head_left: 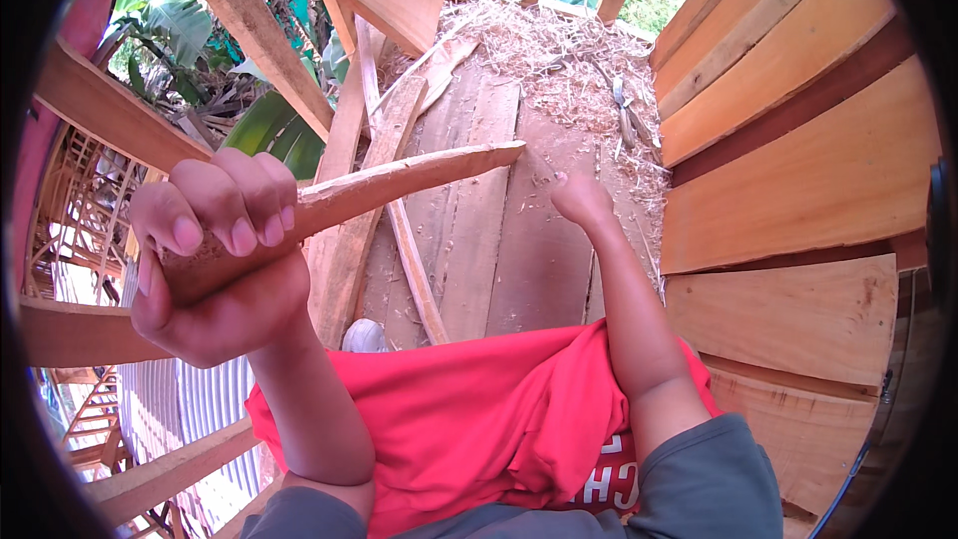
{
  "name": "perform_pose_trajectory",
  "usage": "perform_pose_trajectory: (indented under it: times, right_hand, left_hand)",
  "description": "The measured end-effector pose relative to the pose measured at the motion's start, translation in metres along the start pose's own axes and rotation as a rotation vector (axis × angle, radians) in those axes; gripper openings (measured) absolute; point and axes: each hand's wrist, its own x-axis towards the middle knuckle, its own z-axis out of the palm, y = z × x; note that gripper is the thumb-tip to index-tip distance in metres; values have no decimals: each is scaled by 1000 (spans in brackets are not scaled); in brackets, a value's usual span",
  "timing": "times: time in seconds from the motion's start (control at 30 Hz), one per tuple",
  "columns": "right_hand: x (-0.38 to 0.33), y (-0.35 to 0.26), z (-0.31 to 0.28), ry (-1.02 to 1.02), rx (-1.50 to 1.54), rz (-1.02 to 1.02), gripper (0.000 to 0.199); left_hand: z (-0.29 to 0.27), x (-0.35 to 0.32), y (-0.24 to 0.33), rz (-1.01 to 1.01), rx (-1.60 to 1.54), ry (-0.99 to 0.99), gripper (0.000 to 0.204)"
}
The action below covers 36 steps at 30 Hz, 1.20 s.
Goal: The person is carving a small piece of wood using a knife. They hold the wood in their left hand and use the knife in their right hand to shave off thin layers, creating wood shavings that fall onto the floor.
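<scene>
My left hand (225, 250) is raised at the left, its fingers wrapped round the thick end of a tapered wooden piece (399, 180). The wood slants up to the right, and its narrow tip ends just short of my right hand (584, 202). That hand is closed in a fist. A faint thin line runs from it toward the wood's tip; what the fist holds is too unclear to name. A red cloth (449, 419) with white print lies over my lap.
Wood shavings (579, 50) cover the far end of the plank floor (539, 250). Among them lies a metal tool (624, 115). Loose wooden strips (414, 269) lie left of centre. Board walls (798, 170) rise at the right, posts and rails (259, 40) at the left.
</scene>
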Motion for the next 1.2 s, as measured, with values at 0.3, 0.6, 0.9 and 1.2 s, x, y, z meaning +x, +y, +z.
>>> perform_pose_trajectory:
  times: [0.3,0.6,0.9,1.2]
  right_hand:
    - [21,30,-17,27,113,-145,27]
    - [18,82,-52,-445,-2,-320,31]
    - [31,88,-33,355,98,-84,26]
    - [40,100,-33,-337,-27,-318,37]
  left_hand:
    - [-8,2,20,34,28,-179,23]
    - [-28,1,66,102,121,-80,19]
    - [-35,-1,73,98,198,-41,21]
    - [-36,-1,73,107,158,-22,20]
